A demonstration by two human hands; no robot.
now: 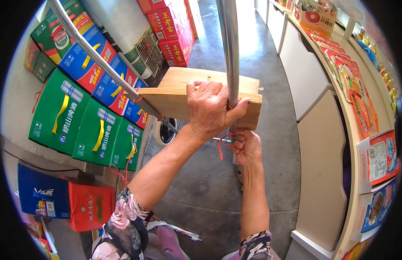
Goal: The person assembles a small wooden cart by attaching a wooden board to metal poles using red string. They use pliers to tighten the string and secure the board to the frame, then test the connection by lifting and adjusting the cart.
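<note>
A pale wooden piece [166,100], made of thick boards, sits between two metal poles of a wheeled frame. My left hand [211,104] is wrapped over its upper edge, the thumb pressed beside the right-hand metal pole [230,47]. Just below, my right hand [247,147] is closed in a pinch at a red string [220,149] by the foot of that pole; the fingertips are partly hidden. More red string ties the wood to the left metal pole [97,56]. A white-rimmed wheel [165,132] shows beneath the wood.
Green cartons [58,117] and blue-red cartons [90,56] are stacked along the left. Red cartons [170,26] stand at the back. A red box [90,206] lies lower left. White cabinets [302,69] and a shelf of packaged snacks [339,60] line the right. The floor [209,186] is grey.
</note>
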